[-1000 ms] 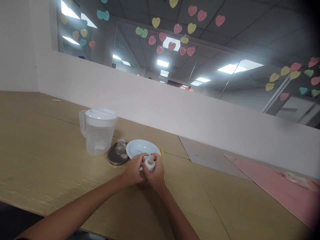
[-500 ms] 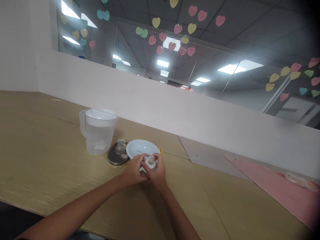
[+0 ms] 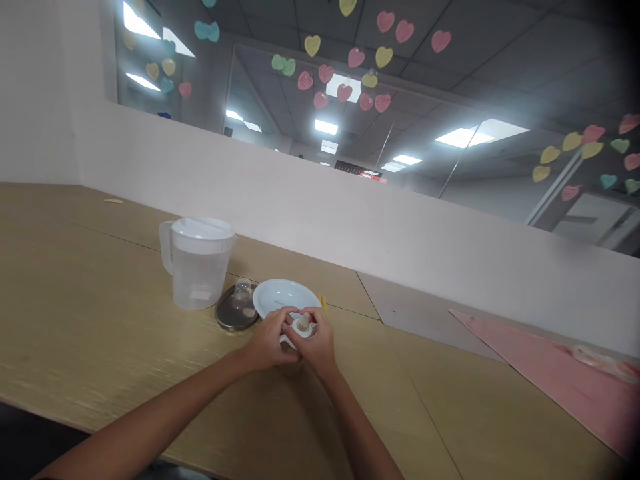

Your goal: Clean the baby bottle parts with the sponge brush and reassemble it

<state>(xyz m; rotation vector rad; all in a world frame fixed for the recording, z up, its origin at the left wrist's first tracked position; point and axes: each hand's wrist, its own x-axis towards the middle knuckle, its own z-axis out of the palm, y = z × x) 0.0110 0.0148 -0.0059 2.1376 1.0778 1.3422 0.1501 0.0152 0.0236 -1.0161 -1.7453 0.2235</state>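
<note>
Both my hands are wrapped around a baby bottle (image 3: 302,326), whose white collar and pale teat face up between them. My left hand (image 3: 273,340) grips its left side, near a white curved part that looks like a handle. On the other side, my right hand (image 3: 319,343) has its fingers closed around the collar. The bottle's lower body is mostly hidden by my hands. Just behind them stands a white plate (image 3: 280,291). To its left, a clear dome-shaped cap (image 3: 243,291) rests on a round dark metal tray (image 3: 235,321).
A clear plastic jug (image 3: 199,267) with a white lid stands left of the tray. Something yellow (image 3: 323,303) shows behind the plate's right edge. A pink sheet (image 3: 545,373) lies at the right, with a plastic-wrapped item on it. A white wall (image 3: 300,200) borders the wooden table.
Almost nothing differs. My right hand has shifted very slightly to the right, and both hands stay around the bottle.
</note>
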